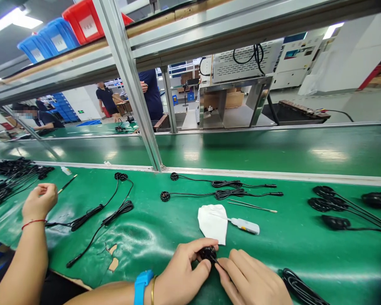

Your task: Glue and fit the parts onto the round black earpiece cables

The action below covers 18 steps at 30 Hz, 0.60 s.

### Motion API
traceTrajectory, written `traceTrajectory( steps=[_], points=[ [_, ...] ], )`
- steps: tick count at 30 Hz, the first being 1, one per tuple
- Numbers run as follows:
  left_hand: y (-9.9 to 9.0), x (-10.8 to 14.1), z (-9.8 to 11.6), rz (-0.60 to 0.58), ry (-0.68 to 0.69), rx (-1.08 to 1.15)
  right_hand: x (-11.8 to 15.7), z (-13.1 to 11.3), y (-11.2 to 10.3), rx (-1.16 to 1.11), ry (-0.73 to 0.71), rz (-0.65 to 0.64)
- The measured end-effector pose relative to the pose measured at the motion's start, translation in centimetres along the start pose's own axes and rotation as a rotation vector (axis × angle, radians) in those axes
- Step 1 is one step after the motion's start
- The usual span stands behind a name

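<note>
Fingers (198, 245) of the left hand (184, 271) clamped on a black part (207, 253), curled right hand (252, 277) pinched at its edge

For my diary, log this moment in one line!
left hand: holds black part; right hand: at its edge; white cloth: beyond

Two blue bins (57, 41) and a red bin (85, 23), all bearing white labels, line a shelf (60, 67) above a green strip (273, 148), the view crossed by a slanting metal post (125, 67). Beyond it — a vented box (227, 72) draped with a looped black cord (258, 56) sits on a metal stand (258, 101), with a white machine (294, 63) farther right. At left, a person (108, 99) in a dark top stands near blue crates (65, 108) — another, in navy (153, 95), is partly hidden by the post, while a ceiling light (15, 19) glows overhead.
</note>
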<state>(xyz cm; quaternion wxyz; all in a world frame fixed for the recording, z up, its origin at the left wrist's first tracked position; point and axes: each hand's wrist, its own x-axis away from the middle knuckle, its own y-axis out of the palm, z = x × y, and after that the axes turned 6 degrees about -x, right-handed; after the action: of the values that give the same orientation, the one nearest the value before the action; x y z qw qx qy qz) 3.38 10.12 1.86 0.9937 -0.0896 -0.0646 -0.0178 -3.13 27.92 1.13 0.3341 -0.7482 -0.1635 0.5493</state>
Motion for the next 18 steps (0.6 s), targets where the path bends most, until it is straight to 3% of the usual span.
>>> traceTrajectory(
  steps=[5, 9, 11, 15, 18],
  points=[
    [-0.4, 0.8, -0.2, -0.04, 0.091, -0.311, 0.0, 0.0, -0.2, -0.018, 0.054, -0.042],
    [-0.5, 0.8, -0.3, -0.061, 0.109, -0.35, 0.1, 0.0, -0.1, -0.028, 0.052, -0.049],
    [-0.4, 0.6, -0.6, -0.07, 0.067, -0.244, 0.1, 0.1, -0.1, -0.012, 0.03, -0.049],
    [-0.3, -0.1, -0.9, -0.135, -0.01, 0.235, -0.4, 0.4, -0.4, 0.009, 0.026, -0.053],
    [-0.2, -0.5, -0.6, -0.173, -0.005, 0.383, -0.7, 0.6, -0.8, -0.08, 0.085, -0.066]
  ],
)
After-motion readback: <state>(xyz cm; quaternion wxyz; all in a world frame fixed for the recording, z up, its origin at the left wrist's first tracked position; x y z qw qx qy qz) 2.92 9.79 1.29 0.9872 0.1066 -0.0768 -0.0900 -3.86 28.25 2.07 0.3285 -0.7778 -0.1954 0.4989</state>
